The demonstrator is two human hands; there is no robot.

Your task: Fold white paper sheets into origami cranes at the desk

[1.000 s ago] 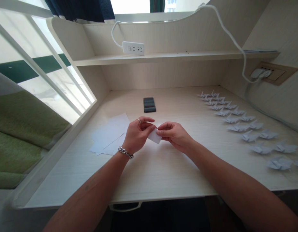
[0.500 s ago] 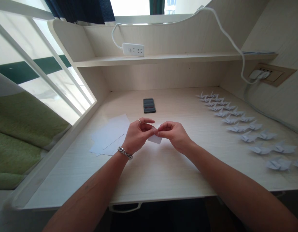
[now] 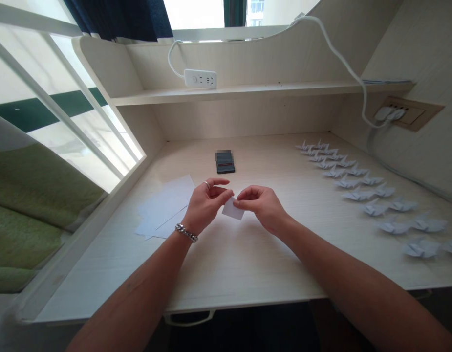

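Observation:
A small folded piece of white paper (image 3: pixel 233 210) is between my hands, above the middle of the desk. My left hand (image 3: pixel 207 203), wearing a ring and a chain bracelet, pinches the paper's upper left edge between thumb and fingers. On the other side, my right hand (image 3: pixel 259 203) grips the upper right corner with thumb and index finger. The paper's lower part hangs free toward me. Just left of my left hand lie flat white paper sheets (image 3: pixel 163 205), partly overlapping.
Folded paper cranes (image 3: pixel 372 208) stand in two rows along the right side of the desk (image 3: pixel 247 278). A dark phone-like object (image 3: pixel 225 162), partly pixelated, lies beyond my hands. On the shelf above rests a white power strip (image 3: pixel 200 78); a white cable (image 3: pixel 343 58) runs to a wall socket (image 3: pixel 412 115).
My fingertips have moved slightly apart, and more of the folded paper shows between them. My left hand has shifted a little left. The camera view has tilted slightly.

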